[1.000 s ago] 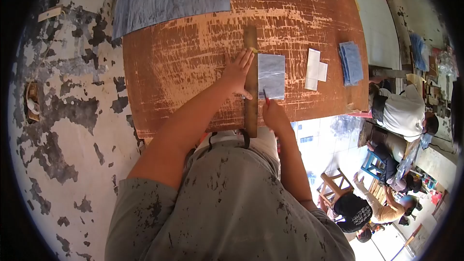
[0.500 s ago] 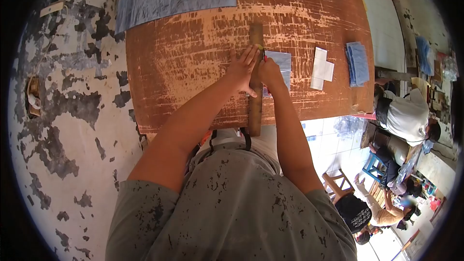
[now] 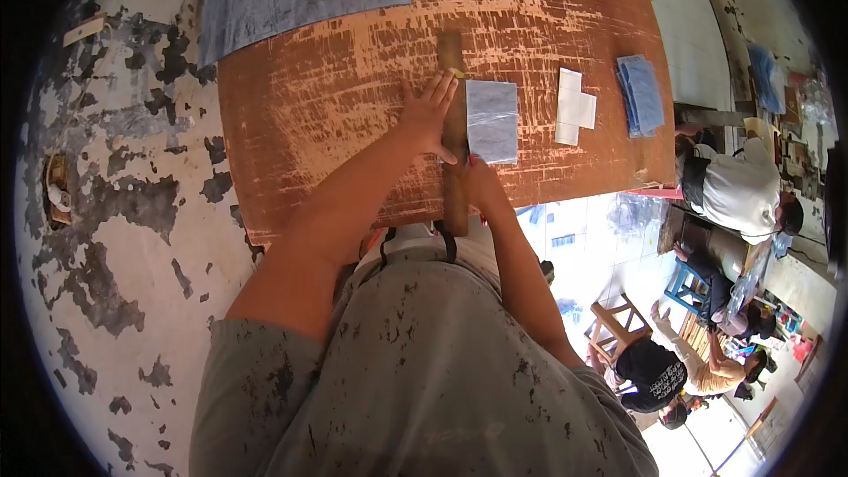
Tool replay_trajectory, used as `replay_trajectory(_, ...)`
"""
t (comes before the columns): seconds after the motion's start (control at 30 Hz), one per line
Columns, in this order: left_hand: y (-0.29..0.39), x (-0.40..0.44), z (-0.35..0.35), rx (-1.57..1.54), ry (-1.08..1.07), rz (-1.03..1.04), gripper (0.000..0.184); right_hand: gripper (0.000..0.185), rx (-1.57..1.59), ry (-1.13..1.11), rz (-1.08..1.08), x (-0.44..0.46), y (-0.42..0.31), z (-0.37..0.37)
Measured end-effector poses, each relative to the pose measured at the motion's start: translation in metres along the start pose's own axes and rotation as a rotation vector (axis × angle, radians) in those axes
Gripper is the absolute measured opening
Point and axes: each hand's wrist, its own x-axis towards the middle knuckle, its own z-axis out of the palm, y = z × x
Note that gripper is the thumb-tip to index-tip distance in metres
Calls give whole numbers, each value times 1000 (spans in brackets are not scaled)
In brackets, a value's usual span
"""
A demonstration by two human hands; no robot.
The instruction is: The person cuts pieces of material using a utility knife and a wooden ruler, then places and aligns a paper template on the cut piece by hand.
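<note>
A long dark straightedge [image 3: 454,115] lies lengthwise on the scratched brown board, its near end over the board's front edge. My left hand [image 3: 428,115] presses flat on it, fingers spread. Close against its right side, my right hand [image 3: 481,184] is closed around a small red utility knife [image 3: 473,160], mostly hidden by the fingers. Just beyond that hand, a grey-blue sheet [image 3: 493,122] lies along the straightedge's right side.
The scratched board [image 3: 327,97] carries a large grey-blue sheet [image 3: 309,0] at far left, white pieces [image 3: 574,108] and a stack of blue pieces [image 3: 640,95] on the right. A peeling wall [image 3: 115,238] stands at left. Several people sit at right, near a wooden stool [image 3: 618,322].
My right hand with the utility knife has slid along the straightedge toward my body, uncovering more of the grey-blue sheet. My left hand stays on the straightedge. The view has shifted slightly.
</note>
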Motion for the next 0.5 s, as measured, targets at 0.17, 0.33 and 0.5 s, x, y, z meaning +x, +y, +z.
replay_trajectory(0.17,-4,1,-3,-9,19,8,172,44,-132,-113,23,-52,-26,-24)
replay_trajectory(0.33,-7,-1,-2,-58,68,42,172,43,-28,-234,119,-41,-7,-38)
replay_trajectory(0.5,-9,0,-3,-22,33,58,173,37,-62,234,-38,-15,17,-66)
